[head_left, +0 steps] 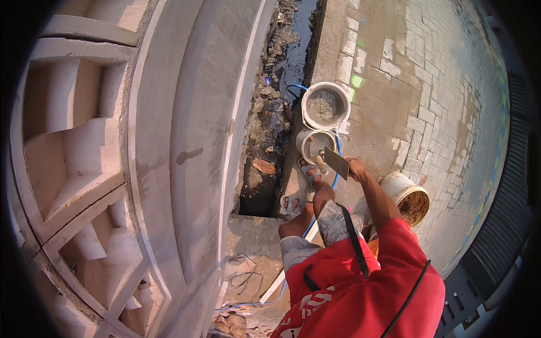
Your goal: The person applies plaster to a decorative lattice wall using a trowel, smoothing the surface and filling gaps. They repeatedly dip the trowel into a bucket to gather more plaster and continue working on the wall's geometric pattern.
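My right hand (pixel 355 169) grips a flat rectangular metal trowel (pixel 337 162) at its near end, holding it over the rim of a small white bucket (pixel 309 145) with cloudy grey contents. A pale tan handle-like piece (pixel 321 164) shows beside the blade; whether it is joined to it I cannot tell. Just beyond sits a larger white bucket (pixel 326 106) with grey wet material inside. My left hand is not in view. My sandalled feet (pixel 290 203) are beside the small bucket.
A drain channel (pixel 265 141) with dark water and rubble runs along a pale wall (pixel 203 141) with square recesses on the left. A blue hose (pixel 336 180) passes the buckets. Right are a bucket of brown material (pixel 411 208), paving (pixel 428 90) and a dark ribbed gate (pixel 490 191).
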`<state>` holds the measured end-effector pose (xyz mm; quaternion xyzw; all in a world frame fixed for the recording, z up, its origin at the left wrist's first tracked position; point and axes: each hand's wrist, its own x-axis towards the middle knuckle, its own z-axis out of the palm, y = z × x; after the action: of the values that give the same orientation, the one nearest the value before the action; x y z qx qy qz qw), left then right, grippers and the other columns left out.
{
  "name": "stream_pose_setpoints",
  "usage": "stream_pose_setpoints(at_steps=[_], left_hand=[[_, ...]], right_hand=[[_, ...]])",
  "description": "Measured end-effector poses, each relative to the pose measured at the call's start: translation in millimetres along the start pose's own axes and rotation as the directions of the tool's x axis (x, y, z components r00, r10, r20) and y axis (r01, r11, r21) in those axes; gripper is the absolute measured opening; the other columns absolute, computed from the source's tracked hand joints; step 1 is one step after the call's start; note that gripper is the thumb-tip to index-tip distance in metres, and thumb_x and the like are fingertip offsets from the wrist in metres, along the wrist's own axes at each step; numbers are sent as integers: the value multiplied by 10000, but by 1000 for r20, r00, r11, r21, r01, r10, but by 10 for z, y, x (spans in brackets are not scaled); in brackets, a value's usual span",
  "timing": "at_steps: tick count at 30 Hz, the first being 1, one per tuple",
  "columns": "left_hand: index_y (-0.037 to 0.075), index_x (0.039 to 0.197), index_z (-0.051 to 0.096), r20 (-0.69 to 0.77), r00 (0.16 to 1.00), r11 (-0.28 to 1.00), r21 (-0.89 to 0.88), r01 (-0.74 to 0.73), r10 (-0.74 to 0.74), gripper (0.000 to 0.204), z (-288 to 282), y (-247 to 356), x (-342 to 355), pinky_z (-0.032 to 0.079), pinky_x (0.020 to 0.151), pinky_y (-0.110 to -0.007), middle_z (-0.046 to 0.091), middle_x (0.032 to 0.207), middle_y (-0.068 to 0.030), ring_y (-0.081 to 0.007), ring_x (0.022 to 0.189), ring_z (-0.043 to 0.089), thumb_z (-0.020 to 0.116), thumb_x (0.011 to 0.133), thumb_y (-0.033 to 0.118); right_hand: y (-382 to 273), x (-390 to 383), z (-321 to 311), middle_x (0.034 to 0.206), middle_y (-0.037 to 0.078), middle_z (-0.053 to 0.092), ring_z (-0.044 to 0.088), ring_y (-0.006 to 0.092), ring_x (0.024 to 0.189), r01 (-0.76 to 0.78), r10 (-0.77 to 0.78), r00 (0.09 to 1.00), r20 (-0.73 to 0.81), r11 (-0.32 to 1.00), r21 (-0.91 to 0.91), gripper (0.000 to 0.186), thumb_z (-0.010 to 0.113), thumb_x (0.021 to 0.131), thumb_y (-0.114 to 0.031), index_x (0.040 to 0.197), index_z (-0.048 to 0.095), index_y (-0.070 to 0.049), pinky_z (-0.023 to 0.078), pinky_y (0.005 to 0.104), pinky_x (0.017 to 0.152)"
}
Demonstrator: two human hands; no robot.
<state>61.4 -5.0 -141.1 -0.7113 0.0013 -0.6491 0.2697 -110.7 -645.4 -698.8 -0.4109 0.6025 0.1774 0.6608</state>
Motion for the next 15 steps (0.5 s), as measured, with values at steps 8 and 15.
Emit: stream_pose_setpoints(at_steps=[8, 15], left_hand=[[98, 1285, 595, 29, 999, 996, -85, -12, 14, 522, 204, 176, -252, 290, 1100, -570, 314, 1501, -214, -398, 1391, 287, 583, 935, 485], [100, 1289, 593, 62, 997, 993, -115, -34, 42, 523, 315, 210, -301, 287, 1099, -572, 309, 1503, -217, -399, 1391, 286, 581, 936, 486]], right_hand=[[230, 1455, 380, 701, 62, 641, 559, 140, 515, 89, -142, 958, -248, 973, -212, 244, 560, 931, -200, 1009, 716, -30, 440, 299, 421], [672, 2422, 285, 738, 116, 678, 606, 204, 524, 232, -418, 869, -264, 817, -528, 278, 563, 865, -186, 965, 727, 15, 473, 334, 446]])
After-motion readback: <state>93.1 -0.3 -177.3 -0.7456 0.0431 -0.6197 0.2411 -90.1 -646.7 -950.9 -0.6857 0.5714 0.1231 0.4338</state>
